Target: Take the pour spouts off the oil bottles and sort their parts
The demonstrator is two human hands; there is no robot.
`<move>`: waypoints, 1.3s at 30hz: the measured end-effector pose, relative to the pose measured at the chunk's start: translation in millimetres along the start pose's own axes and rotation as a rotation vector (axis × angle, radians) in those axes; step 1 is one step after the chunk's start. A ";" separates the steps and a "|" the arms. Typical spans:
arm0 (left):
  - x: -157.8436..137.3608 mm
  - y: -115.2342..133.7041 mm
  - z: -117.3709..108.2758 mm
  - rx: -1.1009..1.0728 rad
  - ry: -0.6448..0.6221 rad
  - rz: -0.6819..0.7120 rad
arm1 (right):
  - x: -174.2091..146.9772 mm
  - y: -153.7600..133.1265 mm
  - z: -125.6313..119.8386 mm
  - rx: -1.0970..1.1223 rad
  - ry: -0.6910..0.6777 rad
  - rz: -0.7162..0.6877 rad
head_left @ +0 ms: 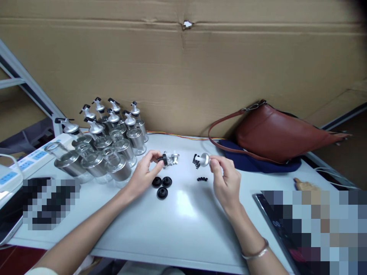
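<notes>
My left hand (146, 168) pinches a black ribbed stopper (163, 159) between thumb and fingers. Just past the stopper is a cluster of small silver parts (173, 158); whether any of them is joined to it I cannot tell. Across from it, my right hand (226, 173) grips the base end of a silver pourer spout (204, 159), its black flip cap pointing left. Three round black stoppers (162, 192) lie on the table by my left hand. A short row of tiny black pieces (202, 179) sits between the hands.
Glass bottles with steel sleeves (117, 168) crowd the left, several topped with pourers. Behind them is a white power strip (37, 154). At right a brown leather bag (272, 133) rests on dark blue cloth (258, 164), near a phone-like device (275, 225). Cardboard (183, 76) walls the back.
</notes>
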State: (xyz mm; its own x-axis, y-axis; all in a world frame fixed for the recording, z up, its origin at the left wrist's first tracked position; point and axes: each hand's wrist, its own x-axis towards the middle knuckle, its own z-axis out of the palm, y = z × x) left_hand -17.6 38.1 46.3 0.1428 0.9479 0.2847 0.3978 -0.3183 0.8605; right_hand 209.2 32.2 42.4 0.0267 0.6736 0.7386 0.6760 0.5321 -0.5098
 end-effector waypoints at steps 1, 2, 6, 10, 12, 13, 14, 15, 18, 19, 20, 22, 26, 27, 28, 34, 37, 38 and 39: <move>1.0 -1.4 -1.5 0.093 0.001 0.036 | 1.0 1.6 -0.1 -0.004 0.015 0.036; 1.5 -2.3 -2.5 0.192 -0.012 0.073 | 1.6 2.4 0.3 -0.006 0.012 0.051; 1.6 -4.2 -4.7 0.515 -0.117 0.149 | 1.1 2.8 5.2 -0.007 -0.074 0.041; 2.3 -6.6 -8.5 0.668 -0.238 0.134 | -1.9 6.0 10.9 0.032 -0.156 0.016; 2.3 -8.0 -9.7 0.705 -0.282 0.133 | -3.4 7.8 12.9 0.041 -0.210 0.009; 2.0 -8.7 -9.8 0.715 -0.302 0.133 | -4.2 8.5 13.8 0.041 -0.242 0.014; 1.5 -9.3 -9.6 0.715 -0.326 0.130 | -5.0 8.9 14.8 0.043 -0.271 0.023; 0.9 -9.9 -9.2 0.701 -0.354 0.124 | -6.0 9.3 15.9 0.047 -0.297 0.038; -0.8 -10.9 -8.1 0.608 -0.431 0.092 | -9.5 10.6 20.4 0.069 -0.370 0.106; -1.0 -10.7 -8.1 0.584 -0.448 0.081 | -10.9 11.1 22.2 0.076 -0.397 0.131; -1.1 -10.2 -8.4 0.570 -0.461 0.072 | -12.5 11.4 24.1 0.079 -0.424 0.155; -0.9 -8.4 -9.5 0.559 -0.478 0.057 | -15.9 11.3 27.5 0.087 -0.471 0.197; -1.3 -5.1 -11.3 0.537 -0.530 0.049 | -21.3 5.6 31.2 0.163 -0.573 0.217; -1.7 -5.3 -11.2 0.536 -0.541 0.048 | -21.9 3.6 31.2 0.169 -0.603 0.205; -2.2 -6.0 -11.0 0.535 -0.549 0.045 | -22.3 1.7 31.0 0.158 -0.631 0.191; -3.9 -9.5 -9.0 0.548 -0.544 0.056 | -22.8 -4.3 27.9 0.082 -0.681 0.187; -3.4 -5.7 -8.6 0.580 -0.552 0.094 | -24.0 -6.1 27.2 0.075 -0.649 0.165; -3.3 -4.1 -8.3 0.582 -0.559 0.106 | -24.5 -6.7 27.2 0.076 -0.645 0.156; -3.4 -2.6 -7.9 0.579 -0.566 0.114 | -24.9 -7.2 27.4 0.078 -0.646 0.146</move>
State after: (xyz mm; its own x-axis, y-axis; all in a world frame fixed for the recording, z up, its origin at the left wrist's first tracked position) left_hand -26.2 35.8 46.4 0.5848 0.8105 -0.0322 0.7362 -0.5137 0.4405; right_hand 183.5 25.6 15.6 -0.3489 0.9005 0.2594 0.6430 0.4314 -0.6328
